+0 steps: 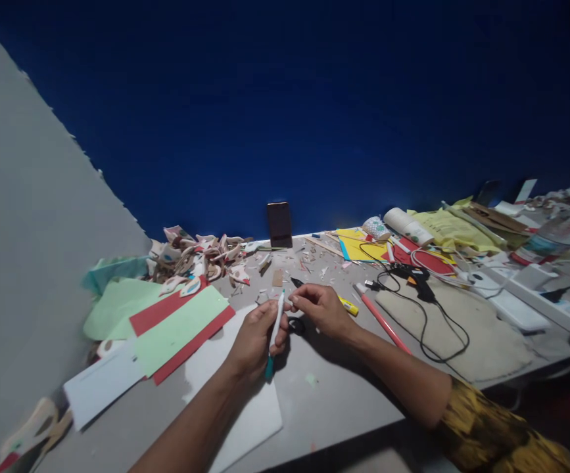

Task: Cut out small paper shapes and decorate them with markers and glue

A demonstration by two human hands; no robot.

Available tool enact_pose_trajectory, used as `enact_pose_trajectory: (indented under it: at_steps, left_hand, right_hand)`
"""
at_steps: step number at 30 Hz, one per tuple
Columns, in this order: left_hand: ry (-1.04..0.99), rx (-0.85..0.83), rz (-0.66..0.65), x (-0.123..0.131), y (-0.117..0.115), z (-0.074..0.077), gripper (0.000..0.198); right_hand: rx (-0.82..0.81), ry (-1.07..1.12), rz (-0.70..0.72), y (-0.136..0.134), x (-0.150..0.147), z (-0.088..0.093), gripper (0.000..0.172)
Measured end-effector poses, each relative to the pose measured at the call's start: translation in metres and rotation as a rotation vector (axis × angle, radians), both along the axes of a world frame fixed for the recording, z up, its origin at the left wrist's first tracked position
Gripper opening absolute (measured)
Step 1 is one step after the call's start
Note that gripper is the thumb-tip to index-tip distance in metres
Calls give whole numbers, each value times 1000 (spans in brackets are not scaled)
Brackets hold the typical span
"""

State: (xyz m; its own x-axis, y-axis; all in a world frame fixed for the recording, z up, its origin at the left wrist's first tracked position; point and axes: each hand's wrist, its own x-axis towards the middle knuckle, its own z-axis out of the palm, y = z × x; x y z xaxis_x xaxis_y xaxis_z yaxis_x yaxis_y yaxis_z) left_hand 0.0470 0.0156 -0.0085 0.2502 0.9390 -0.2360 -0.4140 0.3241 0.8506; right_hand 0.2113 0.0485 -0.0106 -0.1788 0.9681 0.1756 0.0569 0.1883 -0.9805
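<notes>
A white marker with a teal end (pixel 277 326) is held in my left hand (pixel 258 334), slanting with its tip up and the teal end down. My right hand (pixel 321 309) is close beside it, thumb and fingertips pinched near the marker's tip; what they hold, if anything, is too small to make out. Below my left hand lies white paper (pixel 255 420) on the grey table (pixel 334 401). A black marker tip (pixel 296 282) and a yellow glue tube or marker (pixel 348 305) show behind and beside my right hand.
Green paper (pixel 183 328) and red strips lie at left, near a pile of painted cutouts (pixel 206 256). A phone (pixel 279 225) leans on the blue wall. At right are a red stick (pixel 386 323), a glue gun (pixel 417 282) with its cable, a beige board (pixel 486 335) and a power strip (pixel 536 299).
</notes>
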Motion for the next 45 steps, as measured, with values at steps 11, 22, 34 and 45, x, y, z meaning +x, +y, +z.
enact_pose_trajectory:
  at_steps: [11, 22, 34, 45]
  left_hand:
    - [210, 126, 22, 1, -5, 8, 32]
    - [220, 91, 117, 0, -3, 1, 41]
    - [196, 58, 115, -11, 18, -27, 56]
    - [191, 8, 129, -10, 22, -41, 65]
  right_hand:
    - [199, -193, -14, 2, 12, 4, 17]
    - [-4, -325, -152, 62, 31, 19, 21]
    - [-2, -689, -445, 221, 6, 15, 48]
    - [26, -754, -413, 251, -4, 2, 57]
